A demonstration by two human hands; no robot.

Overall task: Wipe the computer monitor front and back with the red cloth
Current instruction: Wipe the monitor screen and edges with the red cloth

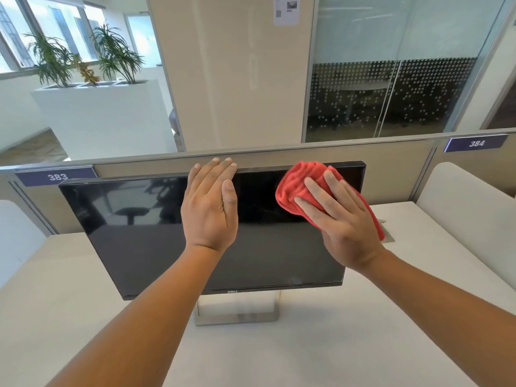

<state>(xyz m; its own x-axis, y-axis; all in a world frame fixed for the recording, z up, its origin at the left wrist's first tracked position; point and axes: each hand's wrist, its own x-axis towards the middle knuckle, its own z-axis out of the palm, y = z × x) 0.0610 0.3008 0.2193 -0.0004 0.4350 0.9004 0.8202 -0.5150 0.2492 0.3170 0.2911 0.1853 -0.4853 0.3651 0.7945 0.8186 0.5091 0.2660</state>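
Left hand [209, 202] lies flat, steadying the top edge of the Dell monitor [139, 233]; just right of it, the right hand [340, 222] presses the bunched red cloth [301, 180] to the screen with spread fingers — pushing hard this high could tilt the screen back

My wide, flat black computer monitor [139, 233], its glossy screen dark, stands upright on its silver stand [237, 317] in the middle of the frame. The crumpled red cloth [298, 180] is pressed against the screen's upper right corner under my flat right hand [343, 227].
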